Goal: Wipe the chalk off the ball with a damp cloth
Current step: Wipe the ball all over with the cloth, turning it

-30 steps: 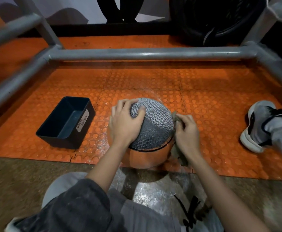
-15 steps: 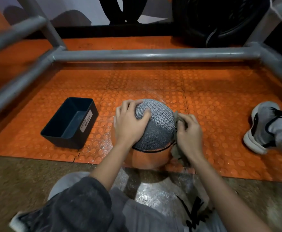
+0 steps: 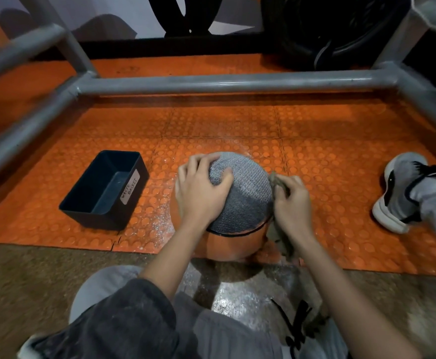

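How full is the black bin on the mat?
Empty: the bin stands upright, its bare floor showing, nothing inside.

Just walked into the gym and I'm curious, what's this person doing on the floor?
A person on the floor is wiping a ball. Their left hand steadies it from above while the right hand presses a bunched cloth against its right side. White specks dust the orange mat beside it.

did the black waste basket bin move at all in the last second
No. The black rectangular plastic bin keeps its spot on the orange studded floor mat, near corner just behind the crack in the mat's front edge.
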The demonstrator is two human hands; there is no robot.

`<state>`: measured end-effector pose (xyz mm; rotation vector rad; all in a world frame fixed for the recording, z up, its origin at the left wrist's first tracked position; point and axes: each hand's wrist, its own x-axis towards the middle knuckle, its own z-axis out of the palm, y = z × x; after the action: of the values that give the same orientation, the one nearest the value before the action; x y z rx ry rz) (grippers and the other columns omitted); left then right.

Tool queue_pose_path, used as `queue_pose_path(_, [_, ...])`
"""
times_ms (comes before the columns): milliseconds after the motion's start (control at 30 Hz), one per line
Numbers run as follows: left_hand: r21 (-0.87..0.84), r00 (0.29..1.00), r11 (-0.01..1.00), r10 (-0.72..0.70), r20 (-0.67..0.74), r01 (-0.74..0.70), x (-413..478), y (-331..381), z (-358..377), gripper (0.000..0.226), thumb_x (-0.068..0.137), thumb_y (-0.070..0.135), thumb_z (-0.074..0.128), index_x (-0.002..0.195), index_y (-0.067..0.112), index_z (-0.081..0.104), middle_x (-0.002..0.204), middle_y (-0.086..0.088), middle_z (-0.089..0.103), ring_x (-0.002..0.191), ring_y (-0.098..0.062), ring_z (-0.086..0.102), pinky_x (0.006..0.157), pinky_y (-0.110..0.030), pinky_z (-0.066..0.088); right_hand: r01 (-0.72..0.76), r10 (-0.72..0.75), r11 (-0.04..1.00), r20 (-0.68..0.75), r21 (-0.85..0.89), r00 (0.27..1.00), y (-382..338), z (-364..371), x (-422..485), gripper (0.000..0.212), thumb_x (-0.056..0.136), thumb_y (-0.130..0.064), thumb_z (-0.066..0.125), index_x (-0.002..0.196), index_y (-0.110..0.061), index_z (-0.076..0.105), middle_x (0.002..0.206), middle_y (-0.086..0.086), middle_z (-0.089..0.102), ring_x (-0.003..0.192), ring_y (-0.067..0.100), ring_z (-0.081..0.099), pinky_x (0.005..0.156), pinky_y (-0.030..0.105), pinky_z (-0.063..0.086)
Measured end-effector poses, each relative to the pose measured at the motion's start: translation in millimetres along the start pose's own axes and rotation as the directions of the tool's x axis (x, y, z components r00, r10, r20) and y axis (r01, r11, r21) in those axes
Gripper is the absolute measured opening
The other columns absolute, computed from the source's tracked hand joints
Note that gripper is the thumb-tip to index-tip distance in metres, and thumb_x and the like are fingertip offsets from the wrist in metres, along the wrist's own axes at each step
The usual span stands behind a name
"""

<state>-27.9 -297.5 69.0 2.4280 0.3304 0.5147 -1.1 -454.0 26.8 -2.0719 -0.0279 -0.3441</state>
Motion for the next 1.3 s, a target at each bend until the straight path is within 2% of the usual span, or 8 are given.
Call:
queue_pose_path(67, [-0.002, 1.0, 1.0, -0.016, -0.011, 0.016, -0.7, -0.6, 0.0, 0.037, 0.089, 0.051, 0.051, 0.122, 0.033, 0.055, 0.124, 0.013, 0.046, 0.12, -0.011, 0.034, 0.091, -0.028, 0.023, 0.116, -0.117, 0.992, -0.035, -0.041, 0.993, -19.5, 5.3, -11.6, 0.028, 0.084, -0.005, 0.048, 0.103, -0.007, 0.069, 0.099, 0.009, 0.06, 0.095, 0.033, 0.056, 0.086, 0.038, 0.043])
queue_pose_path(200, [-0.046, 1.0, 0.999, -0.025, -0.006, 0.025, 4.9, -8.0, -3.6, 0.035, 0.089, 0.05, 0.052, 0.12, 0.033, 0.057, 0.123, 0.012, 0.047, 0.119, -0.012, 0.037, 0.097, -0.033, 0.029, 0.391, -0.382, 0.915, 0.093, -0.102, 0.919, -51.2, 7.1, -25.9, 0.027, 0.084, -0.006, 0.05, 0.103, -0.008, 0.068, 0.102, 0.005, 0.062, 0.091, 0.021, 0.049, 0.082, 0.028, 0.035])
queue_pose_path(467, [-0.083, 0.999, 0.996, -0.032, -0.033, 0.029, -0.4, -11.8, -7.6, 0.035, 0.087, 0.052, 0.052, 0.119, 0.036, 0.057, 0.123, 0.015, 0.047, 0.118, -0.009, 0.036, 0.097, -0.034, 0.031, -0.001, -0.006, 0.997, 0.097, 0.075, 0.995, -2.1, -2.1, 8.3, 0.027, 0.087, 0.009, 0.051, 0.106, -0.001, 0.068, 0.095, 0.008, 0.057, 0.099, 0.03, 0.057, 0.077, 0.014, 0.035])
queue_pose_path(567, [-0.039, 0.998, 0.997, -0.062, -0.03, 0.06, 1.6, -4.9, -4.5, 0.033, 0.089, 0.045, 0.055, 0.12, 0.034, 0.057, 0.125, 0.012, 0.047, 0.119, -0.011, 0.036, 0.093, -0.03, 0.025, 0.093, -0.092, 0.995, -0.004, 0.024, 0.996, -21.9, 3.7, -5.6, 0.025, 0.086, -0.001, 0.05, 0.102, -0.003, 0.069, 0.096, 0.009, 0.059, 0.096, 0.031, 0.058, 0.083, 0.028, 0.04])
queue_pose_path(733, [-0.053, 0.998, 0.997, -0.055, 0.003, 0.055, 11.1, -4.2, -2.1, 0.035, 0.089, 0.049, 0.054, 0.121, 0.034, 0.058, 0.127, 0.01, 0.048, 0.121, -0.014, 0.037, 0.102, -0.035, 0.029, 0.355, -0.349, 0.933, 0.086, -0.06, 0.933, -48.2, 11.2, -30.0, 0.029, 0.084, -0.01, 0.047, 0.105, -0.008, 0.067, 0.108, 0.006, 0.061, 0.097, 0.023, 0.05, 0.087, 0.033, 0.038])
queue_pose_path(1000, [0.019, 0.997, 0.997, -0.073, -0.002, 0.073, 8.1, 8.4, 4.3, 0.036, 0.089, 0.05, 0.051, 0.122, 0.035, 0.055, 0.126, 0.012, 0.046, 0.123, -0.013, 0.035, 0.102, -0.034, 0.024, -0.032, 0.033, 0.999, -0.031, 0.037, 0.999, 8.3, -1.4, -0.2, 0.027, 0.087, 0.007, 0.05, 0.106, -0.001, 0.068, 0.096, 0.01, 0.058, 0.097, 0.031, 0.058, 0.079, 0.021, 0.035])
queue_pose_path(1133, [0.007, 0.995, 0.995, -0.103, -0.011, 0.103, 10.9, 8.2, 4.7, 0.036, 0.088, 0.049, 0.052, 0.12, 0.035, 0.056, 0.128, 0.011, 0.046, 0.124, -0.015, 0.035, 0.103, -0.035, 0.024, 0.206, -0.207, 0.978, -0.06, -0.02, 0.977, -28.6, 9.9, -19.0, 0.027, 0.083, -0.006, 0.049, 0.1, -0.009, 0.069, 0.098, 0.006, 0.061, 0.092, 0.026, 0.055, 0.082, 0.033, 0.042])
queue_pose_path(1300, [-0.045, 0.996, 0.996, -0.082, 0.029, 0.083, 18.3, -1.0, 0.5, 0.038, 0.089, 0.052, 0.052, 0.122, 0.034, 0.057, 0.126, 0.011, 0.047, 0.12, -0.015, 0.037, 0.104, -0.036, 0.028, 0.429, -0.429, 0.903, -0.013, 0.008, 0.903, -26.9, 10.8, -24.0, 0.029, 0.085, -0.012, 0.046, 0.101, -0.005, 0.069, 0.099, 0.008, 0.061, 0.091, 0.02, 0.051, 0.081, 0.026, 0.039])
